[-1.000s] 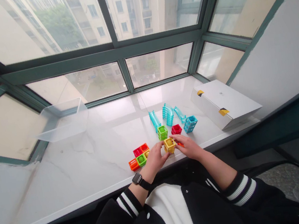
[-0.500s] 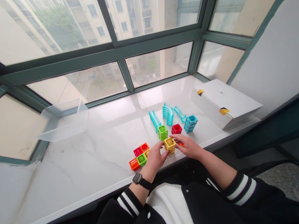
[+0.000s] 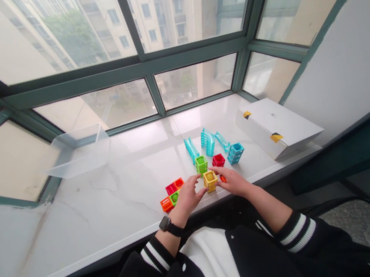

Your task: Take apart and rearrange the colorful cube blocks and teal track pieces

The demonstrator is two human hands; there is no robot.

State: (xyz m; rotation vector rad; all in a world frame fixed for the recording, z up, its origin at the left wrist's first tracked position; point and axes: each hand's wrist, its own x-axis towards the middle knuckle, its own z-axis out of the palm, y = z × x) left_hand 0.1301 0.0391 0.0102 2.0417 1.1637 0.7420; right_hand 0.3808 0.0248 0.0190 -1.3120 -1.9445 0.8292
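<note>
**Window bay (image 3: 126,75) and white sill (image 3: 125,185), with both hands at a yellow block (image 3: 210,180)**

Through the head camera I see haze outside the green-framed panes. The black jacket (image 3: 256,258) is cropped below; its large sleeve letter is cut off and its chest lettering illegible to me. At right, the white box (image 3: 281,123) carries a mark too small to read; at left is a clear tub (image 3: 80,166).

The left hand (image 3: 189,196) is spread, thumb and forefinger parted at the yellow block's left side. The right hand (image 3: 233,181) curves fingertips to its right side; I cannot tell whether they grip. The yellow block stands upright near the sill's front edge, just before the green block (image 3: 201,166); its base is hard to make out. Beyond lie turquoise track pieces (image 3: 208,142), a blue block (image 3: 235,153) and a red block (image 3: 218,160). The watch (image 3: 165,223) shows a dark face. Right fingers partly hide an orange piece (image 3: 223,179).

Compared with half a second ago, the left forefinger has lifted slightly away from the yellow block, and the left hand now covers a yellow piece in the group beside it.
</note>
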